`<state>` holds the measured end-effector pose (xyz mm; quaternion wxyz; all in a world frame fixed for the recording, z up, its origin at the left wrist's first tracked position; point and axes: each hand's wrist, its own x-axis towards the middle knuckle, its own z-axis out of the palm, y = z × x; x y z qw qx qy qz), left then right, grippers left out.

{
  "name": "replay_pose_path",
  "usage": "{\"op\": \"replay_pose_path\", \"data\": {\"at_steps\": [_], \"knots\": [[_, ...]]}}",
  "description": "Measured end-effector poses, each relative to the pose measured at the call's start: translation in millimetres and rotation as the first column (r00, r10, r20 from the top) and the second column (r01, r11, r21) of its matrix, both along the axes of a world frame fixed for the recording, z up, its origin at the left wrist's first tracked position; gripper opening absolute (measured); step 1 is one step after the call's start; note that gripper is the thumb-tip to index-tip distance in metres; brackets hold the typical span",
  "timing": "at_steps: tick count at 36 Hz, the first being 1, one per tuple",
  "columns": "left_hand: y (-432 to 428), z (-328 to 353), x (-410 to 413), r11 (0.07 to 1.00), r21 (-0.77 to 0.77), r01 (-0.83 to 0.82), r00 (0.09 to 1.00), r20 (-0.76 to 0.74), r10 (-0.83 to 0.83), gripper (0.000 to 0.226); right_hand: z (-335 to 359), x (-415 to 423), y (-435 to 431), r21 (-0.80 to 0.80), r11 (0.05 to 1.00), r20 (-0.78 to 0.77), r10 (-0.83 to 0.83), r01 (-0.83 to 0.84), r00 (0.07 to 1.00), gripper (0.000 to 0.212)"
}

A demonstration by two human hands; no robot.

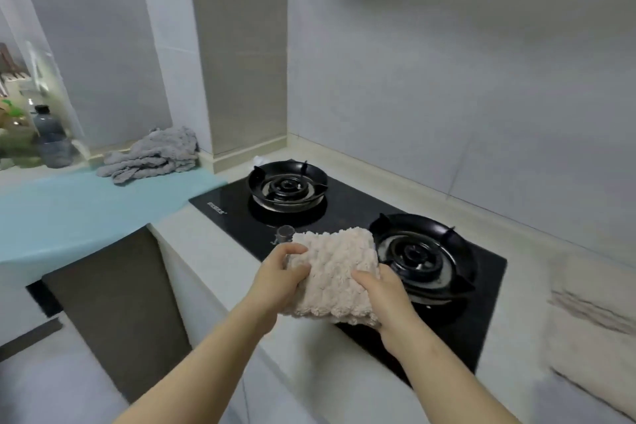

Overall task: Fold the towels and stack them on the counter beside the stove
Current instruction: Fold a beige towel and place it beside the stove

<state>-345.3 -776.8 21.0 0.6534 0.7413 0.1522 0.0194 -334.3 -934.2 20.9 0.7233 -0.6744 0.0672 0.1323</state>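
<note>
Hands around beige towel, lengthwise forward

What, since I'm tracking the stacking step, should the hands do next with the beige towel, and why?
Probably carry it off the stove and set it on the counter beside it: both the left hand and right hand grip the beige towel, already folded, above the stove. The grey towel lies unfolded.

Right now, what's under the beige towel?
Under the beige towel: black stove top, white counter edge; a knob peeks out at its far corner. Anything directly beneath is hidden.
</note>
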Motion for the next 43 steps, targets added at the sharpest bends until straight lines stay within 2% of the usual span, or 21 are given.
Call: {"op": "replay_pose_path", "data": {"at_steps": [10, 12, 17, 22, 28, 38, 43], "knots": [[-188.7, 5.7, 7.8, 0.974, 0.076, 0.214, 0.976, 0.028, -0.216, 0.017, -6.8, -23.2, -185.4, -0.041, 0.959, -0.003, -0.281, 0.280, 0.960, 0.010], [-218.4, 4.6, 6.1, 0.965, 0.090, 0.245, 0.969, 0.021, -0.248, 0.018, -10.4, -27.4, -214.6, -0.068, 0.953, 0.000, -0.296, 0.295, 0.955, 0.015], [-274.6, 6.6, 6.9, 0.936, -0.014, 0.353, 0.936, -0.017, -0.353, 0.020, -18.2, -31.8, -270.3, -0.034, 0.932, -0.013, -0.361, 0.360, 0.933, 0.028], [-313.0, 9.5, 20.5, 0.867, 0.002, 0.498, 0.867, -0.026, -0.498, 0.033, -28.5, -30.4, -310.7, -0.063, 0.900, -0.011, -0.433, 0.432, 0.901, 0.041], [-343.7, 4.0, 46.1, 0.801, 0.062, 0.595, 0.803, -0.077, -0.591, 0.055, -33.4, -12.7, -346.5, -0.020, 0.877, -0.044, -0.481, 0.481, 0.875, 0.036], [-370.3, -27.5, 71.4, 0.730, 0.065, 0.680, 0.730, -0.155, -0.666, 0.054, -52.3, -7.1, -372.8, -0.008, 0.857, -0.108, -0.513, 0.516, 0.851, 0.030], [-375.9, -44.0, 77.8, 0.721, -0.002, 0.692, 0.711, -0.164, -0.683, 0.052, -57.7, -11.3, -375.1, -0.150, 0.824, -0.046, -0.557, 0.546, 0.829, 0.016]]}}
